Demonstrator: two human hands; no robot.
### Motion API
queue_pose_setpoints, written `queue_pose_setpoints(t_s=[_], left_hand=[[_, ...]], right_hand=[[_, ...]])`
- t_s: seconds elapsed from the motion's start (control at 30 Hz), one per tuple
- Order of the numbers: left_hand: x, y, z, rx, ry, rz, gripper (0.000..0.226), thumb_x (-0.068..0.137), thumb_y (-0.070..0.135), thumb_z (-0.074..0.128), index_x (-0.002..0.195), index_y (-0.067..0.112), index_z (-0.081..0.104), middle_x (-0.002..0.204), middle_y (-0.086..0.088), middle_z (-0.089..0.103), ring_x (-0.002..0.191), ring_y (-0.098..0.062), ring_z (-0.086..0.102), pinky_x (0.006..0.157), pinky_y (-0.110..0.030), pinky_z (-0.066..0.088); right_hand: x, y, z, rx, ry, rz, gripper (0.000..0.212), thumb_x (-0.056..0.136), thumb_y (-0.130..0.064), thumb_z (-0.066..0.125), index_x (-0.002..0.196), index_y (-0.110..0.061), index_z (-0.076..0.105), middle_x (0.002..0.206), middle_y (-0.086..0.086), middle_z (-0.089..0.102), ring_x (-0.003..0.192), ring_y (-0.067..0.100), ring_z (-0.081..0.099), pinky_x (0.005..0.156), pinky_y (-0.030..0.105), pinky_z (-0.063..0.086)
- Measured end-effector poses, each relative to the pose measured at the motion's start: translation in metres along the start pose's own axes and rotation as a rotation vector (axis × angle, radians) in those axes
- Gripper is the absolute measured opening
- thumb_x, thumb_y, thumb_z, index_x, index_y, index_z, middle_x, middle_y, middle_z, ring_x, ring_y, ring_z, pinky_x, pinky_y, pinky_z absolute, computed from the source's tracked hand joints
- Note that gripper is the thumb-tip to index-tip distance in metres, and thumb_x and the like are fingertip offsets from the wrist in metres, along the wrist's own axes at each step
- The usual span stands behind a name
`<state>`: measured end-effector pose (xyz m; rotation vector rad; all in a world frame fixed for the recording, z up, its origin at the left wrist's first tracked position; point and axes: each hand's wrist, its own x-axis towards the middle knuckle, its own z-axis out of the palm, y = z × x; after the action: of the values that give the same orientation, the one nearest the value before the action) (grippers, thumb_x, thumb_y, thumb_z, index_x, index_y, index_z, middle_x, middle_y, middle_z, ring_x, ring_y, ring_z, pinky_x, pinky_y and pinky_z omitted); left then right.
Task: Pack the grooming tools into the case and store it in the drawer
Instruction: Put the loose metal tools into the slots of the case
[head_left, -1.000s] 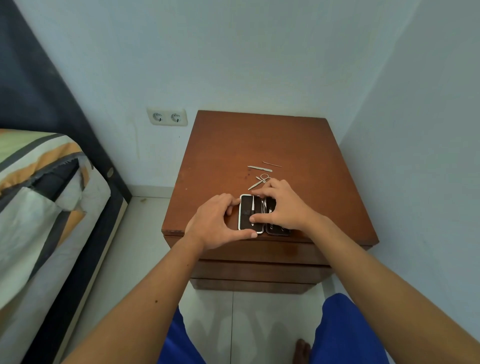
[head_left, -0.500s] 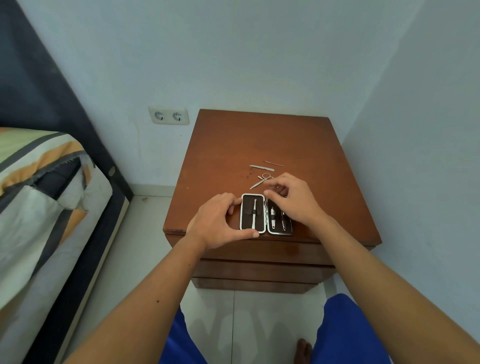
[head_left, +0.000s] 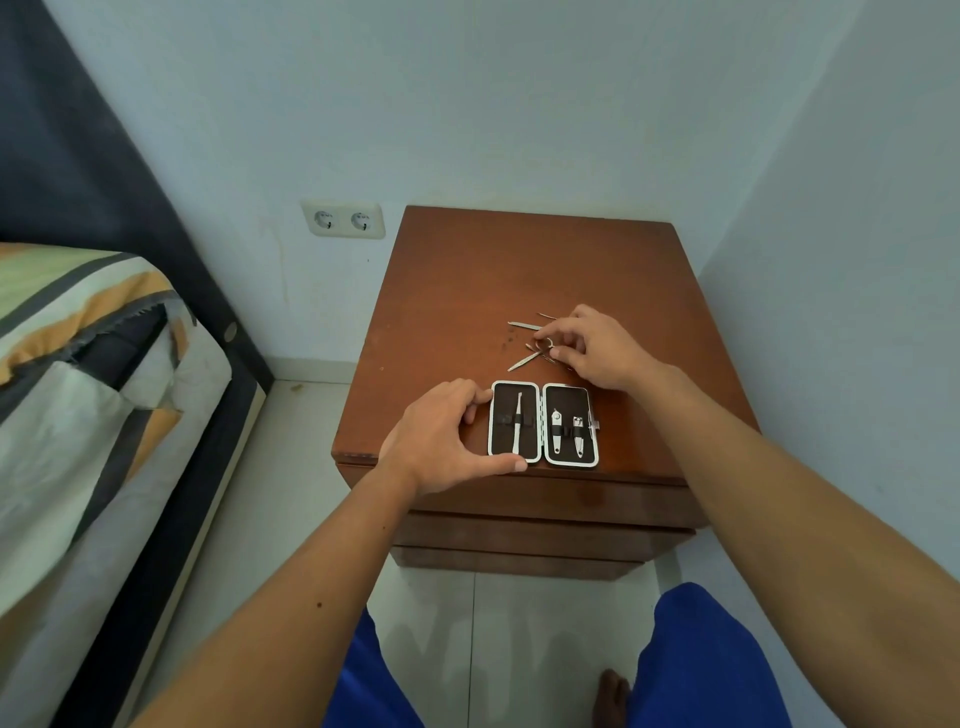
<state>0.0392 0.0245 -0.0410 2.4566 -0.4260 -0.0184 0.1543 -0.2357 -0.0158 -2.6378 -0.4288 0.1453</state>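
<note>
Wooden nightstand (head_left: 467, 270) holds open dark case (head_left: 543, 425), three steel tools strapped inside.

Open black white-rimmed grooming case (head_left: 543, 424) lies flat near front edge of brown wooden nightstand (head_left: 467, 291), three metal tools strapped inside. Left hand (head_left: 441, 439) cups case's left side, thumb on front rim. Right hand (head_left: 597, 345) pinches small silver scissors (head_left: 535, 354) just behind case; two thin loose metal tools (head_left: 524, 326) beside.

A wooden nightstand (head_left: 467, 270) carries an open case (head_left: 543, 425) and loose tools (head_left: 523, 326).
</note>
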Motion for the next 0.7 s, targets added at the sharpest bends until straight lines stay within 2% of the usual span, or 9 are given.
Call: queue_pose_setpoints(t_s=[0.17,0.27,0.37,0.5,0.57,0.7], left_hand=[[0.001,0.0,0.0,0.002,0.008,0.007,0.08,0.063,0.085,0.08,0.118,0.031,0.06,0.094,0.018,0.055,0.089,-0.005,0.055,0.071,-0.023,0.044],[0.0,-0.001,0.001,0.004,0.007,0.012,0.079,0.062,0.086,0.079,0.117,0.032,0.059,0.094,0.018,0.055,0.089,-0.006,0.055,0.072,-0.024,0.045],[0.001,-0.001,0.001,0.002,0.007,0.01,0.08,0.061,0.087,0.079,0.117,0.033,0.059,0.093,0.018,0.054,0.089,-0.006,0.055,0.072,-0.024,0.046],[0.001,-0.002,0.002,-0.001,0.009,0.01,0.076,0.062,0.086,0.08,0.114,0.035,0.057,0.094,0.018,0.055,0.089,-0.006,0.055,0.072,-0.024,0.047],[0.0,-0.002,0.002,0.004,0.005,0.009,0.076,0.062,0.087,0.079,0.113,0.035,0.057,0.094,0.018,0.056,0.09,-0.006,0.056,0.073,-0.025,0.049],[0.0,-0.002,0.003,0.003,0.015,0.017,0.074,0.062,0.086,0.079,0.112,0.037,0.056,0.094,0.018,0.057,0.09,-0.006,0.057,0.073,-0.026,0.05]], right_hand=[[-0.002,0.005,-0.002,0.129,0.051,0.024,0.021,0.09,-0.024,0.081,0.106,-0.031,0.069,0.087,-0.005,0.064,0.074,0.008,0.054,0.078,0.032,0.045],[-0.008,0.008,-0.004,0.217,0.06,0.032,0.019,0.086,-0.024,0.085,0.099,-0.027,0.071,0.078,-0.007,0.067,0.067,0.001,0.053,0.071,0.024,0.042],[-0.016,0.008,-0.009,0.26,0.055,0.025,0.012,0.087,-0.028,0.084,0.092,-0.025,0.073,0.08,-0.004,0.07,0.063,-0.002,0.051,0.066,0.021,0.04],[-0.027,0.011,-0.015,0.305,0.039,0.037,0.006,0.09,-0.027,0.081,0.094,-0.026,0.077,0.087,0.001,0.075,0.067,0.002,0.053,0.064,0.015,0.042],[-0.032,0.012,-0.016,0.338,0.036,0.064,0.007,0.091,-0.026,0.081,0.096,-0.027,0.079,0.087,-0.003,0.077,0.071,0.003,0.059,0.07,0.017,0.047],[-0.043,0.016,-0.013,0.468,0.059,0.131,0.012,0.089,-0.018,0.083,0.1,-0.02,0.08,0.087,0.0,0.079,0.07,0.005,0.069,0.076,0.023,0.057]])
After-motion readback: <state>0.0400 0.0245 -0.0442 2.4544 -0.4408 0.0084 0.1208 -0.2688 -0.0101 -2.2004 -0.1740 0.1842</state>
